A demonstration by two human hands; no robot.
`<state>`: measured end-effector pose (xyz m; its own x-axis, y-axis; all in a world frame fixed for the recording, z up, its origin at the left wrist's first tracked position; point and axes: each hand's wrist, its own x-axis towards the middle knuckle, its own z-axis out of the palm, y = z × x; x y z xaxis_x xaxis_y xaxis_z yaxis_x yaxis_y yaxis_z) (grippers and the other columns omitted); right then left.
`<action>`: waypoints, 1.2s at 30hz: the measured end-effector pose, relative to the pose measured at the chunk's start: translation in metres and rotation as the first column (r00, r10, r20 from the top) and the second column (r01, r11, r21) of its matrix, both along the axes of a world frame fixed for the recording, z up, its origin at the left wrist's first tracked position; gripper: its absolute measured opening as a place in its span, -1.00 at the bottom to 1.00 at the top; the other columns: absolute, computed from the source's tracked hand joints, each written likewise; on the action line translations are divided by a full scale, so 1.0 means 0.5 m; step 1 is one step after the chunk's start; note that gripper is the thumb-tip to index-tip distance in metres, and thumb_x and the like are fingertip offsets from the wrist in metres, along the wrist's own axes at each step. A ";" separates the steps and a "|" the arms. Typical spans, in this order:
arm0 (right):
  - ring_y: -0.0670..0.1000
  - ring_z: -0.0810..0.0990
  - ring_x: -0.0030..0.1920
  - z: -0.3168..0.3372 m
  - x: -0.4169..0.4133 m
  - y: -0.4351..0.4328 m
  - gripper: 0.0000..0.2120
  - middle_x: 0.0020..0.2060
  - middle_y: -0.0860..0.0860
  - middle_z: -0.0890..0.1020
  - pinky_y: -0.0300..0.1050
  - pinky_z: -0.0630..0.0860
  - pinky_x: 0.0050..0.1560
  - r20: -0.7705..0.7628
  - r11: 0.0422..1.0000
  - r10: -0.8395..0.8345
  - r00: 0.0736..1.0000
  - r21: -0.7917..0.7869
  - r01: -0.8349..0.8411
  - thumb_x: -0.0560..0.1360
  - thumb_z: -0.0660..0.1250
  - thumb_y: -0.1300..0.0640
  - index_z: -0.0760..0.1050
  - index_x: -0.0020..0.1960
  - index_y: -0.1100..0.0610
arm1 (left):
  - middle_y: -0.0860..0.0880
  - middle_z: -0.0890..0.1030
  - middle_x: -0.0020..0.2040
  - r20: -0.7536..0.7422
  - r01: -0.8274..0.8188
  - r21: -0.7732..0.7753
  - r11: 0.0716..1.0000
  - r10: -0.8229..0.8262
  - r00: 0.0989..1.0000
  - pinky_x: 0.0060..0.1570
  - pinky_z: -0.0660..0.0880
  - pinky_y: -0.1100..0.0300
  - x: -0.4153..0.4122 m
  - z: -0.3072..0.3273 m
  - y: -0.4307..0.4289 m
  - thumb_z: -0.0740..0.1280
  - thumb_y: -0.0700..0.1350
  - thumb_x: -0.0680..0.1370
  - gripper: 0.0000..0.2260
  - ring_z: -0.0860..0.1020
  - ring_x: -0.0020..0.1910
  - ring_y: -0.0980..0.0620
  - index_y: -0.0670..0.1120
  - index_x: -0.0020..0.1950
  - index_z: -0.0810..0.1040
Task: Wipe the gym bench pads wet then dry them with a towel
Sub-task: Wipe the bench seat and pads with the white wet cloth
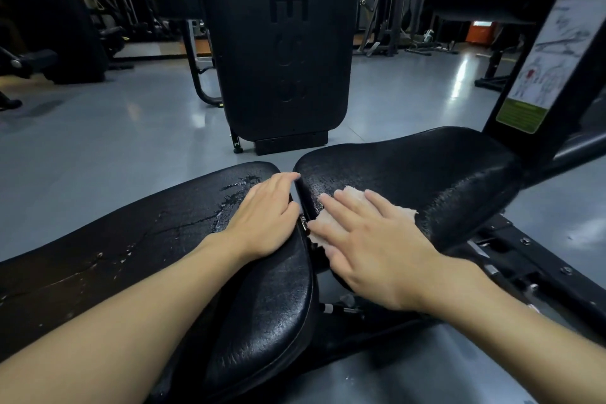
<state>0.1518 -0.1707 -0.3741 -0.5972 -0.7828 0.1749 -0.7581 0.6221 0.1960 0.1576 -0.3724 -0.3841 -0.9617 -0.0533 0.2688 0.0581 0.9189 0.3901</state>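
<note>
Head view: two black bench pads sit low in the frame. The long pad (131,239) runs from the lower left up to the middle. The seat pad (426,167) runs from the middle out to the right. A small gap parts them.

The left hand (262,216) lies flat on the long pad's end, fingers straight, holding nothing, next to a wet patch (236,193). The right hand (370,239) presses flat, fingers spread, on one pale cloth (405,213) at the seat pad's near left end.

One tall pad (278,43) stands at the upper middle, with the letters E, S, S going down it. A sticker (537,75) at the right has drawings, and its words are too small to read.
</note>
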 end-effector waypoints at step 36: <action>0.06 0.38 0.45 -0.030 0.008 0.055 -0.50 0.41 0.02 0.49 0.06 0.21 0.45 -0.080 0.990 -0.035 0.996 -0.139 0.023 0.67 -0.08 -0.07 0.46 0.42 0.07 | -0.06 0.29 0.52 0.056 -0.019 -0.111 0.994 0.025 0.998 0.53 -0.08 0.00 -0.019 -0.027 0.013 0.01 0.23 0.61 -0.45 0.02 0.58 0.01 -0.04 0.52 0.21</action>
<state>0.1559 -0.1431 -0.3892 -0.5985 -0.7305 0.3290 -0.7244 0.6688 0.1673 0.1482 -0.3660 -0.3974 -0.9745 -0.0479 0.2192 0.0179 0.9572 0.2887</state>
